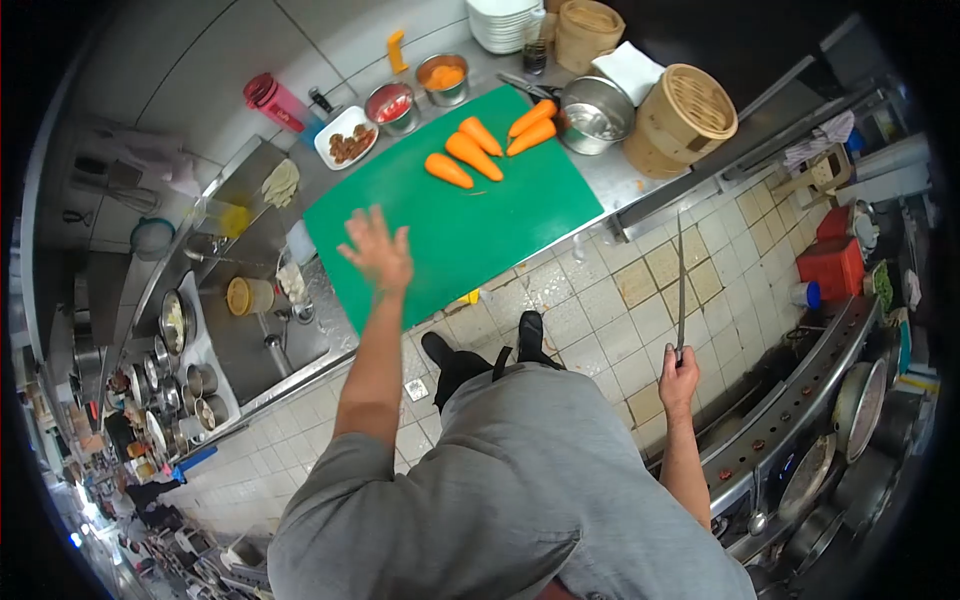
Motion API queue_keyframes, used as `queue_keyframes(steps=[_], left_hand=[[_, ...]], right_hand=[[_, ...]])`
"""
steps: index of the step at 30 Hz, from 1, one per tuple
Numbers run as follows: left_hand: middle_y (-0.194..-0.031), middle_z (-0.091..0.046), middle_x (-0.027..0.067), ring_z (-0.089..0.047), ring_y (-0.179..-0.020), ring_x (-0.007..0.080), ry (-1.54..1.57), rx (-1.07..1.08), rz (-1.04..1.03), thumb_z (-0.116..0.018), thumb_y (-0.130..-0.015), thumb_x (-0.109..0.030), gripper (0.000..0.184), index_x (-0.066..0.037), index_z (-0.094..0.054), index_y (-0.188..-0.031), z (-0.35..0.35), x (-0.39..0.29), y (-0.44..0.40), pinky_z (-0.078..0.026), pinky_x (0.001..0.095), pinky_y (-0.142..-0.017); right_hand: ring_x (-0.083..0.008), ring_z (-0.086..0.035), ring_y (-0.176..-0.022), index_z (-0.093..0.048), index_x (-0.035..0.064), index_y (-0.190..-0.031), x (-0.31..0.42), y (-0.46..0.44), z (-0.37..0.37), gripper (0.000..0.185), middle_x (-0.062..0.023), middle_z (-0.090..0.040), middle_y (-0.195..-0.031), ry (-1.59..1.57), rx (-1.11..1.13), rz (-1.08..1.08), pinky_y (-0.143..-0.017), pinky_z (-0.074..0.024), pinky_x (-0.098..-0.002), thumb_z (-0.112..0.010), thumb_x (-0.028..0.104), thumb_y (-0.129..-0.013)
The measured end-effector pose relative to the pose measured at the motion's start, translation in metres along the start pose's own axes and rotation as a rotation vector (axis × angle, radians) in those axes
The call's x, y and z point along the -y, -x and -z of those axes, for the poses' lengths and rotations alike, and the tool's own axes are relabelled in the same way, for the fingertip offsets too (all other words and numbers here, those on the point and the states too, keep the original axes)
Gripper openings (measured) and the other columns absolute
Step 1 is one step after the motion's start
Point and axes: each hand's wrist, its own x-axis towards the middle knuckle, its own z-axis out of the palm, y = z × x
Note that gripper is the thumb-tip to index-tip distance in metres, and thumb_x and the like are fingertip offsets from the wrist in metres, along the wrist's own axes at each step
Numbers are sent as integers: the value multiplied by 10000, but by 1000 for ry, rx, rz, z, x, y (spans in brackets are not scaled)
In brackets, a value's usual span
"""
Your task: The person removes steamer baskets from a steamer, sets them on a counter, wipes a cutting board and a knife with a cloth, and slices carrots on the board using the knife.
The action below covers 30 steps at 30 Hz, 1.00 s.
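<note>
My left hand (378, 252) is over the left part of the green cutting board (530, 215), fingers spread and holding nothing; whether it touches the board I cannot tell. Out to the right, my right hand (679, 372) is closed round the handle of a long knife (682, 285), its blade pointing away from me above the tiled floor. Several peeled carrots (472, 156) lie on the far part of the board. Behind the board stand a metal bowl of red pieces (393, 107), a metal bowl of orange pieces (444, 78) and a white dish of brown food (348, 138).
An empty metal pot (595, 115) and a bamboo steamer (682, 120) stand right of the board. At the left is a sink (290, 345) with a yellow container (249, 296). A stove (765, 440) with pans runs along the right. A red box (831, 268) stands beyond it.
</note>
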Motion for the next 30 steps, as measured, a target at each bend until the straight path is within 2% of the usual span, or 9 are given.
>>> queue_keyframes(steps=[5,12,14,15,18,20,22,28,30], left_hand=[[-1615,-392,203,-289,-1532,404,1,-95,248,-575,-990,-509,726,-74,-436,-1553,4,35,2,-102,744,-1185],[-1699,-224,239,-138,-1606,337,322,855,-568,-560,-1008,-506,853,12,-265,-1618,92,-248,38,-26,611,-1271],[-1681,-273,235,-178,-1593,360,657,761,-992,-609,-993,-472,823,-20,-306,-1611,61,-280,70,-60,619,-1270],[-1681,-273,235,-178,-1593,360,658,757,-998,-609,-993,-472,823,-20,-306,-1611,63,-287,66,-60,619,-1270],[-1613,-393,213,-322,-1517,395,770,495,-965,-676,-960,-420,798,-64,-353,-1596,63,-305,41,-183,626,-1240],[-1523,-492,180,-456,-1385,395,641,526,-501,-742,-908,-346,807,-131,-374,-1593,47,-309,-6,-320,591,-1172],[-1366,-555,203,-524,-1244,370,533,286,-354,-771,-877,-307,791,-200,-420,-1577,40,-320,-51,-423,535,-1034],[-1259,-621,98,-539,-1198,324,667,70,-369,-730,-863,-197,538,-209,-649,-1395,18,-369,-171,-426,515,-999],[-1322,-612,87,-550,-1205,326,597,40,-556,-700,-862,-125,443,-220,-722,-1294,25,-393,-202,-430,519,-1012]], right_hand=[[-127,-379,-575,-462,31,-759,-10,6,3,376,-34,-419,-591,-45,-62,-9,-518,-357,-349,-677,205,-1013],[-128,-414,-587,-479,22,-756,-11,-3,-18,377,-52,-467,-600,-156,6,-77,-531,-383,-346,-693,216,-997],[-125,-418,-593,-474,28,-752,-11,-7,-16,377,-43,-472,-607,-150,9,-72,-537,-387,-342,-687,214,-1001],[-129,-412,-590,-470,26,-752,-6,-6,-13,379,-47,-464,-605,-165,-5,-77,-533,-380,-348,-684,212,-1003],[-112,-377,-592,-455,34,-748,-14,-8,-10,384,-22,-429,-604,-189,-70,-84,-520,-344,-344,-677,201,-1013],[-91,-348,-599,-444,42,-746,-26,-1,-7,390,6,-401,-605,-193,-116,-92,-512,-315,-335,-673,192,-1023],[-142,-364,-570,-452,18,-747,-38,6,-2,388,-60,-404,-586,-161,-183,-112,-513,-329,-381,-672,204,-1007],[-161,-388,-587,-457,9,-753,-53,47,33,380,-81,-430,-607,-82,-198,-202,-532,-345,-390,-668,202,-1003],[-165,-392,-590,-460,7,-756,-60,61,37,374,-85,-438,-612,-52,-229,-220,-537,-348,-394,-669,196,-1001]])
